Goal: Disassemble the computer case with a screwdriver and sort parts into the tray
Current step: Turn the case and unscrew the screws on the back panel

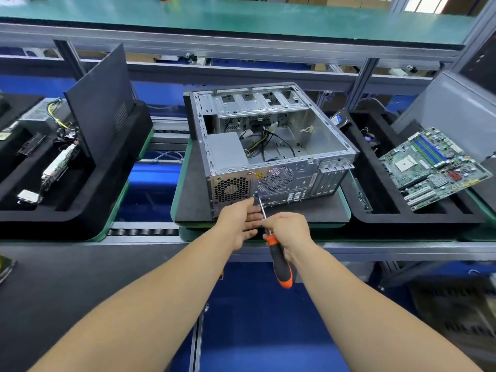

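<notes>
The stiff, probably weighty steel computer case (271,146) lies open on a dark pad on the desk, and the right hand (288,232) has its grip curled round the screwdriver (279,261), tip seemingly at a rear-panel screw, while the left hand (241,224) steadies the shaft with straight fingers.

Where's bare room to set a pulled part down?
Bare foam in the right tray, between its near wall and the motherboard. Bare mat strip right of the right hand. Crowded: left tray, and the case interior with cables.
</notes>
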